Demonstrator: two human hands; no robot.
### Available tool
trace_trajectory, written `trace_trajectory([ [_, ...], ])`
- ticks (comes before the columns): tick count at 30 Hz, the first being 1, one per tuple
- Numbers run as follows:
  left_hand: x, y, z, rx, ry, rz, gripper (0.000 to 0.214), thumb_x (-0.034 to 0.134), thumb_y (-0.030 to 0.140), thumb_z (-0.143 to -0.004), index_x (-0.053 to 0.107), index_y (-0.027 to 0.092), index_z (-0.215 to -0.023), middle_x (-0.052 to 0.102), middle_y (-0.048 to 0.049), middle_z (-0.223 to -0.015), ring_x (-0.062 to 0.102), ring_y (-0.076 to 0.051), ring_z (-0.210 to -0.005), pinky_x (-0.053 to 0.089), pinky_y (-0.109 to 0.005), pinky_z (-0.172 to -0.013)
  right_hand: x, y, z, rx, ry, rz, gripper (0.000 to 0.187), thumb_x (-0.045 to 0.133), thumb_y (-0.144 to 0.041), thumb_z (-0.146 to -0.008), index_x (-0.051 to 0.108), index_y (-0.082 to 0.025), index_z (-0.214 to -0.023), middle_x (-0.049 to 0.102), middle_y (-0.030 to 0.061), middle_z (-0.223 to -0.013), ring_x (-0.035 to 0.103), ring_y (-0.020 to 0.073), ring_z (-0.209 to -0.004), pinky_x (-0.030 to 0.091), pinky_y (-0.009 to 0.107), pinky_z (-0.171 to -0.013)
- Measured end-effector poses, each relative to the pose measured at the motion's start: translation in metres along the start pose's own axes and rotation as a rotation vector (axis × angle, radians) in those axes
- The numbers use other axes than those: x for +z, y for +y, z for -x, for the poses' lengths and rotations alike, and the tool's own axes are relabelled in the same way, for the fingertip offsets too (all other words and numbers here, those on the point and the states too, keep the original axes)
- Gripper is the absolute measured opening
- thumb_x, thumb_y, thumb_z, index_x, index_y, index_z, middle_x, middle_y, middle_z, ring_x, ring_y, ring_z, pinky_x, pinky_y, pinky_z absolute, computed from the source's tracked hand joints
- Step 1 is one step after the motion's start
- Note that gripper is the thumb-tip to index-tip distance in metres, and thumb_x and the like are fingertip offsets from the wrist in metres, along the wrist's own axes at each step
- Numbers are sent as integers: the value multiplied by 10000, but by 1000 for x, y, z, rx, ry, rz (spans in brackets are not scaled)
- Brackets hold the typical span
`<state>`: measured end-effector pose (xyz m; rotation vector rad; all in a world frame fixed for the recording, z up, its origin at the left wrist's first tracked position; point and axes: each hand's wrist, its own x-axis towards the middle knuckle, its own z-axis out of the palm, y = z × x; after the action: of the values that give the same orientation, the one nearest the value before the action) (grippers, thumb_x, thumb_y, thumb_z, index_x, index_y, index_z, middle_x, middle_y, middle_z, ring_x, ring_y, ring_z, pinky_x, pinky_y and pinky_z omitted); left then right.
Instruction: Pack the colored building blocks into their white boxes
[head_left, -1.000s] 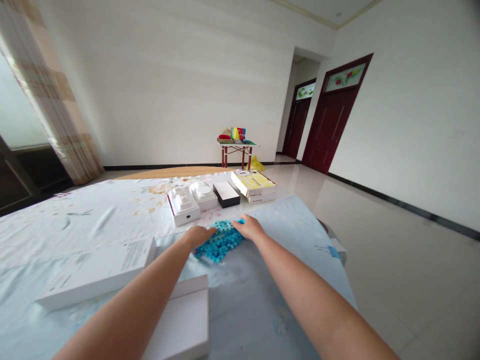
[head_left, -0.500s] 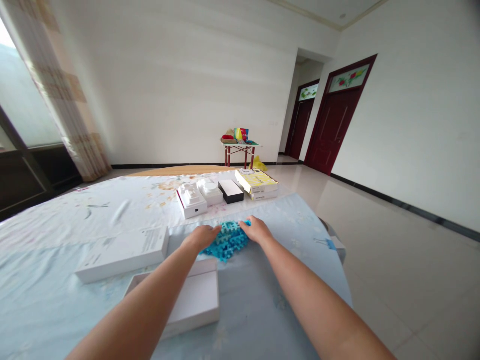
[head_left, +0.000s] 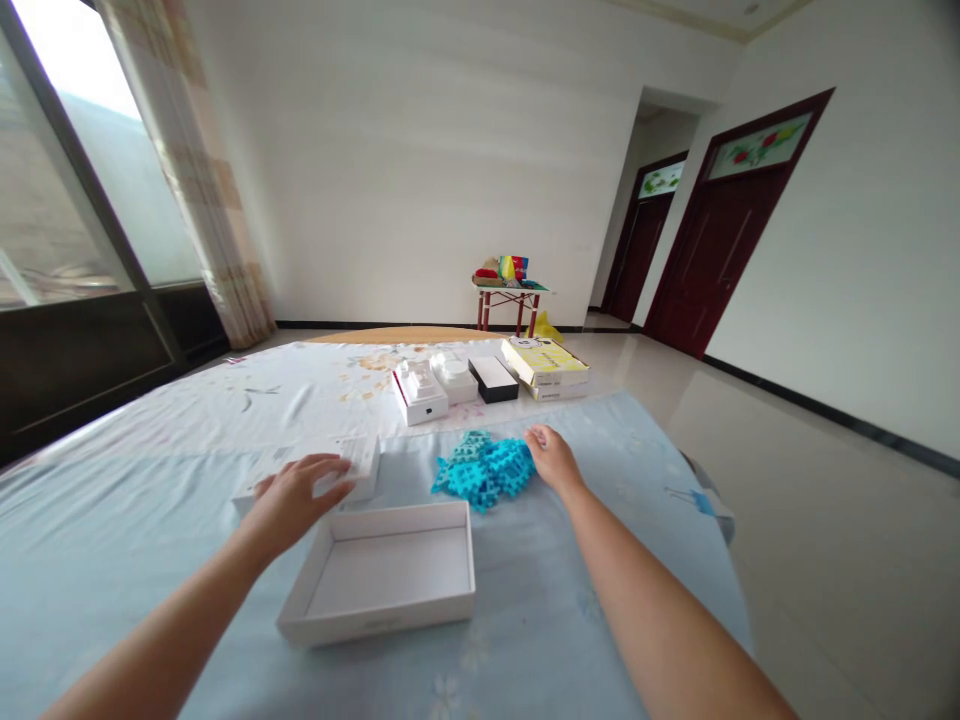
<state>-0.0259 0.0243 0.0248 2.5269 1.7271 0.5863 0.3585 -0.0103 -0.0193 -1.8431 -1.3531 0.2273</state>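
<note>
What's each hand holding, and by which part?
Left hand: nothing, open over a white box. Right hand: can't tell; it's curled at the right edge of the blue pieces.

Our tabletop (head_left: 420, 332) shows wood at its far edge; flowered cloth (head_left: 540, 600), white far and light blue near, covers the rest. On it we see an open white box (head_left: 382, 627) near, a flat white box (head_left: 365, 476) left, heaped blue pieces (head_left: 485, 474) beyond, and a far row: two small white boxes (head_left: 420, 414), a black-sided box (head_left: 493, 376), yellow-and-white boxes (head_left: 555, 367) rightmost.
</note>
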Motion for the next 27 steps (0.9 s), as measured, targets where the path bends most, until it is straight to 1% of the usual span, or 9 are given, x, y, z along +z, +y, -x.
trace_trajectory([
  [3,6,-15,4,33,44,-29,394,440,509,-786,634,301,-1060,592,-21,-1197,515,-250,-1103,325,-387,-909,2,-6,4,-64,48,-9,409,435,-403,-843,573,-117,-1102,616,140,-1097,568,223,-1035,424,335,-908],
  [8,19,-30,-15,-53,151,-52,375,401,439,-825,640,268,-1058,601,-43,-1197,505,-257,-1124,277,-430,-960,-4,-30,16,-247,60,-18,335,495,-363,-814,601,-156,-1055,612,111,-1085,539,228,-1050,406,362,-928],
  [10,21,-33,-21,-85,192,-66,363,402,402,-830,639,254,-1061,599,-58,-1203,497,-258,-1138,226,-463,-998,-9,-42,24,-348,15,-38,298,515,-333,-806,614,-164,-1030,621,98,-1066,539,214,-1041,397,349,-937],
  [12,18,-32,-20,-100,242,-68,366,402,390,-828,636,245,-1069,594,-68,-1209,477,-268,-1159,218,-480,-1006,-14,-56,32,-425,-59,-71,269,527,-314,-802,625,-178,-1013,635,79,-1036,553,194,-1007,405,324,-918],
  [15,7,-22,-10,-128,295,46,399,397,432,-818,631,229,-1069,623,-72,-1150,519,-270,-1098,354,-415,-926,-21,-75,44,-463,-234,-108,250,528,-332,-808,641,-196,-984,660,43,-926,590,154,-854,446,271,-790],
  [18,-5,-10,6,-198,209,343,435,421,509,-784,649,195,-979,697,-50,-883,629,-205,-812,466,-293,-723,-27,-90,53,-419,-415,-77,283,530,-417,-803,657,-200,-933,650,13,-770,574,120,-670,428,231,-630],
  [21,-9,-4,20,-256,114,537,453,461,571,-727,666,186,-851,691,-23,-711,620,-171,-639,461,-250,-572,-30,-98,61,-375,-547,2,350,581,-503,-742,665,-203,-900,627,-2,-685,553,116,-612,378,216,-552],
  [24,-6,-5,28,-303,102,619,448,486,581,-699,674,186,-796,693,-26,-693,604,-157,-599,452,-244,-556,-27,-99,68,-366,-653,51,294,614,-441,-723,668,-192,-869,621,-6,-633,554,118,-597,351,206,-526],
  [27,-2,-8,31,-329,90,665,436,503,573,-688,675,181,-768,696,-32,-693,603,-152,-594,466,-257,-615,-15,-101,73,-342,-643,45,190,557,-316,-766,667,-179,-840,630,-3,-623,559,112,-584,353,201,-529],
])
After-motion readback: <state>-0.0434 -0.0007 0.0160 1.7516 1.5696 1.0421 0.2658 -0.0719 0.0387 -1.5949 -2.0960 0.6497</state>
